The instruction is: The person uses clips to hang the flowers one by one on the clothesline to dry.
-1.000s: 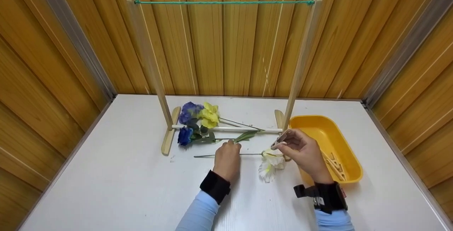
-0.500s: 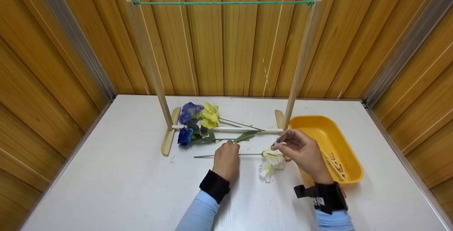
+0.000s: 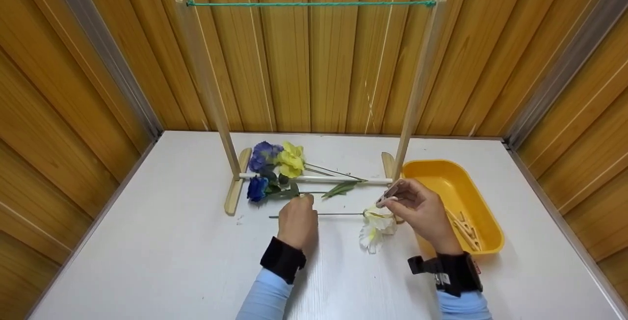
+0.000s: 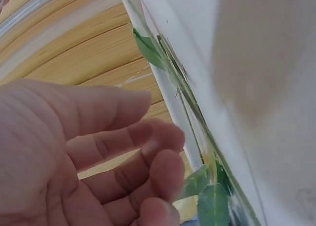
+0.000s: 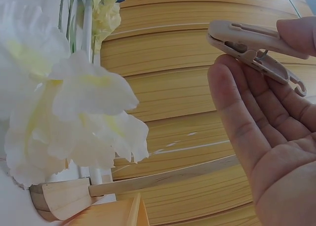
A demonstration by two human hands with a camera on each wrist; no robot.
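Note:
My right hand (image 3: 423, 212) pinches a pale plastic clothespin (image 5: 252, 36) between thumb and fingertips, above the head of a white flower (image 3: 377, 229). That flower lies on the table, its thin stem running left. Over the stem's left part hovers my left hand (image 3: 298, 219), its fingers loosely curved. Nothing shows between thumb and fingers of the left hand (image 4: 113, 152) in the left wrist view; green stems and leaves (image 4: 213, 204) lie beyond the fingertips. A blue rose (image 3: 257, 189), a purple flower (image 3: 265, 155) and a yellow flower (image 3: 291, 159) lie farther back.
A wooden frame, with a right post (image 3: 417, 89) and a left post (image 3: 208, 89), carries a green cord (image 3: 309, 3) across its top. A white bar (image 3: 378, 181) joins its feet. The yellow tray (image 3: 451, 177) at right contains several clothespins (image 3: 466, 231).
My left hand has shifted left along the white flower's stem, uncovering green leaves and more of the stem. My right hand stays in place with the clothespin.

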